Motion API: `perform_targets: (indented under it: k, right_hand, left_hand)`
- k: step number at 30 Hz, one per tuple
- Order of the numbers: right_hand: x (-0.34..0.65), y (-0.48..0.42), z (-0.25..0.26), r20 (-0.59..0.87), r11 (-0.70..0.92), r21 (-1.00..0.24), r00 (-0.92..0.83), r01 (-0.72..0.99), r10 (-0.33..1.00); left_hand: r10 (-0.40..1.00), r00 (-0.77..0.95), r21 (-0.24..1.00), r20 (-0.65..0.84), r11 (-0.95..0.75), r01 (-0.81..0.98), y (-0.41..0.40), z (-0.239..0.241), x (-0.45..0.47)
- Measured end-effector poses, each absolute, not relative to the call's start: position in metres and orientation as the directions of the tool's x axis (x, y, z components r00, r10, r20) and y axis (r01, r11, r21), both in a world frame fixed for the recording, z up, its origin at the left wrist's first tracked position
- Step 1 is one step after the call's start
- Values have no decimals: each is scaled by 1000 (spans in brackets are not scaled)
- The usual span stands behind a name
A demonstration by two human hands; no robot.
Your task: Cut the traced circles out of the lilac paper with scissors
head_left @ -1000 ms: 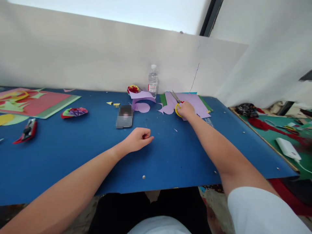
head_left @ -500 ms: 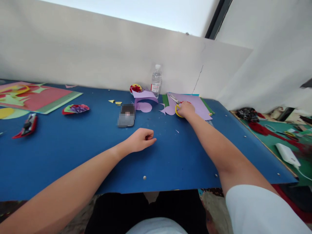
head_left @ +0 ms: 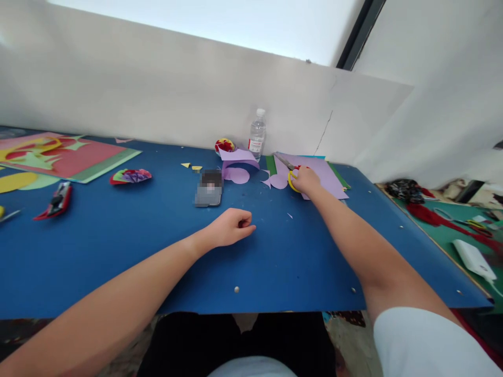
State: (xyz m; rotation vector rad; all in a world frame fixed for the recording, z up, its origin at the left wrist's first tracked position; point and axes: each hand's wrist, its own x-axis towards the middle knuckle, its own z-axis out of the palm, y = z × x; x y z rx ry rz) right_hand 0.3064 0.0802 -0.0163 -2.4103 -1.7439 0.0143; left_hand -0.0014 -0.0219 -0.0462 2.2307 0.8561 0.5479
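My right hand (head_left: pixel 306 180) reaches to the far side of the blue table and grips scissors (head_left: pixel 293 172) by their yellow and red handles. Their metal blades point up and left over a stack of purple paper (head_left: pixel 326 175). Just left of it lie a round purple cutout (head_left: pixel 279 181) and a curled purple scrap (head_left: pixel 239 155), with another round purple piece (head_left: pixel 238 175) below the curl. Closer to me, my left hand (head_left: pixel 231 226) rests above the table with curled fingers and the thumb near them; nothing shows in it. A phone (head_left: pixel 210 195) lies beyond that hand.
A water bottle (head_left: pixel 257 135) stands against the wall beside a colourful paper flower (head_left: pixel 225 145). Leftward lie another flower (head_left: pixel 131 176), a red-and-black stapler (head_left: pixel 57 200) and coloured paper sheets (head_left: pixel 98 157). A green table (head_left: pixel 448 230) on the right holds a white power bank (head_left: pixel 474 259).
The view has turned slightly left, so things appear a little further right. My right hand still holds the scissors at the purple paper, and my left hand keeps its pose.
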Motion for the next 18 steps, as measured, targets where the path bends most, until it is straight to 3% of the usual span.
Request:
perform_targets:
  k: [18]
  right_hand:
    - [319, 85, -13, 49, -178, -54, 181, 983, 982]
  left_hand:
    - [705, 699, 729, 120, -540, 420, -23, -42, 1]
